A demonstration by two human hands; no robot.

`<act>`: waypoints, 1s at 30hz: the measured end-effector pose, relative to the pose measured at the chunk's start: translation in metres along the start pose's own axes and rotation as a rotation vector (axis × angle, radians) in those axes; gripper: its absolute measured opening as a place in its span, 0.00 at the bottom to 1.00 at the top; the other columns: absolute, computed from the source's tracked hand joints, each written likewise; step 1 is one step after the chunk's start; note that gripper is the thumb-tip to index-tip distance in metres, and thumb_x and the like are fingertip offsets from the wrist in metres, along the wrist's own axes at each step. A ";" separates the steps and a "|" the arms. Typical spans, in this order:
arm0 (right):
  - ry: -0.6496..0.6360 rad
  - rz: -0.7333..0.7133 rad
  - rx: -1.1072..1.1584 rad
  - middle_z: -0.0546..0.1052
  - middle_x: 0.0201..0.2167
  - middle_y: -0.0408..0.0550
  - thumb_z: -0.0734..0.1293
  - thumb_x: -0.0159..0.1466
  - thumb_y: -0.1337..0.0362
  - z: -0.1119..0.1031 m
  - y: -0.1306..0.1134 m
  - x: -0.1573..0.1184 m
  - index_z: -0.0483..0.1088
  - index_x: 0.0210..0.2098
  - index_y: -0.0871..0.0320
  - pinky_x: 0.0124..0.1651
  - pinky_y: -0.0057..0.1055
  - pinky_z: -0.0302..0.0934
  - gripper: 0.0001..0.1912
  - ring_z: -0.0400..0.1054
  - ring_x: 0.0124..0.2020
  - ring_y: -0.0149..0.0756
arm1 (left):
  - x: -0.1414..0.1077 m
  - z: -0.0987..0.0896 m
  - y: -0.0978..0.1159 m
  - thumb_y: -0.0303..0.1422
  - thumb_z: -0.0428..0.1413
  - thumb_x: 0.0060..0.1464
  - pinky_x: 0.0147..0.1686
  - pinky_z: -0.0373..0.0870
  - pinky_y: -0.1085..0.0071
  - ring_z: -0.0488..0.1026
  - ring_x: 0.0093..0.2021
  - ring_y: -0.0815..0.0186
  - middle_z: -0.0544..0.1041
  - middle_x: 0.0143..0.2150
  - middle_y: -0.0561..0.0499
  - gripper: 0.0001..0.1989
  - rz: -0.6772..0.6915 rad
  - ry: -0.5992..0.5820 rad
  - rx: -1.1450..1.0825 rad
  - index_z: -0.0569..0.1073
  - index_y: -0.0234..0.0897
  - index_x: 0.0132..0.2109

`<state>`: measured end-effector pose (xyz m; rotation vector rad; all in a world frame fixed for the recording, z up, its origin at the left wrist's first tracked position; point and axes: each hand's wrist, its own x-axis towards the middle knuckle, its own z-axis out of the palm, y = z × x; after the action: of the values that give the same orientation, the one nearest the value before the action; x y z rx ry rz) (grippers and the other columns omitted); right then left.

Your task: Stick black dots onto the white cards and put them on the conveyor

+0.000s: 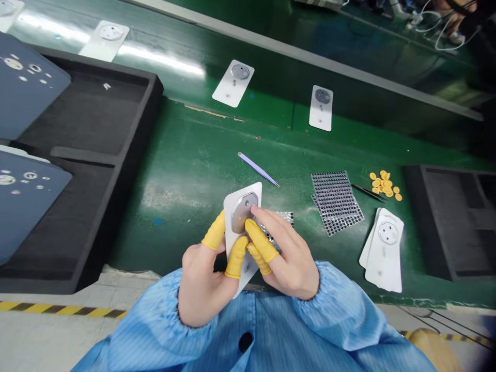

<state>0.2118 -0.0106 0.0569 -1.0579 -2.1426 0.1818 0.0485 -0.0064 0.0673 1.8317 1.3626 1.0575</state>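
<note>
My left hand (209,279) grips a white rectangular panel (244,281) with rounded corners, tilted up over the bench edge. Yellow finger cots cover its thumb and one finger. A grey disc (241,219) with small holes sits in the panel's upper part. My right hand (289,256) is at the disc, its yellow-cotted thumb and finger pinched together and another, bare finger touching the disc's edge. Whatever lies in that pinch is hidden. Partly behind the right hand is a sheet of black dots (287,217). Purple tweezers (258,169) rest beyond the panel.
Dotted sheets (337,201), black tweezers (368,192) and yellow finger cots (383,185) lie right, beside stacked white panels (387,263). Black trays (143,119) flank the bench, the left one holding blue-grey panels (31,212). More white panels (321,116) lie along the back.
</note>
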 end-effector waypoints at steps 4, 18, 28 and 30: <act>-0.030 0.040 0.024 0.63 0.59 0.71 0.59 0.62 0.75 0.001 -0.005 -0.002 0.61 0.55 0.69 0.54 0.54 0.67 0.21 0.55 0.64 0.53 | -0.001 0.001 0.002 0.26 0.58 0.49 0.22 0.72 0.77 0.78 0.23 0.67 0.82 0.32 0.53 0.07 -0.003 0.040 0.047 0.73 0.38 0.37; 0.011 0.117 0.185 0.63 0.60 0.68 0.59 0.62 0.76 0.000 0.005 -0.005 0.60 0.59 0.69 0.57 0.50 0.64 0.25 0.57 0.63 0.49 | 0.002 0.012 -0.005 0.24 0.61 0.51 0.27 0.79 0.77 0.81 0.30 0.66 0.83 0.40 0.54 0.28 -0.323 0.036 -0.531 0.67 0.45 0.58; -0.030 0.051 -0.007 0.63 0.60 0.68 0.61 0.61 0.75 -0.008 -0.001 0.001 0.63 0.55 0.66 0.53 0.52 0.69 0.21 0.59 0.62 0.52 | -0.007 0.010 -0.006 0.26 0.61 0.50 0.27 0.79 0.71 0.81 0.32 0.60 0.83 0.38 0.52 0.28 -0.242 0.013 -0.350 0.68 0.43 0.59; -0.054 0.038 -0.014 0.62 0.61 0.70 0.61 0.61 0.76 -0.007 -0.002 0.001 0.64 0.54 0.68 0.54 0.54 0.68 0.21 0.57 0.63 0.54 | -0.009 0.009 -0.007 0.26 0.61 0.49 0.26 0.78 0.72 0.80 0.30 0.62 0.82 0.33 0.54 0.25 -0.205 0.024 -0.283 0.70 0.42 0.55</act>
<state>0.2144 -0.0128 0.0634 -1.1144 -2.1757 0.2154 0.0520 -0.0131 0.0550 1.4474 1.3073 1.1034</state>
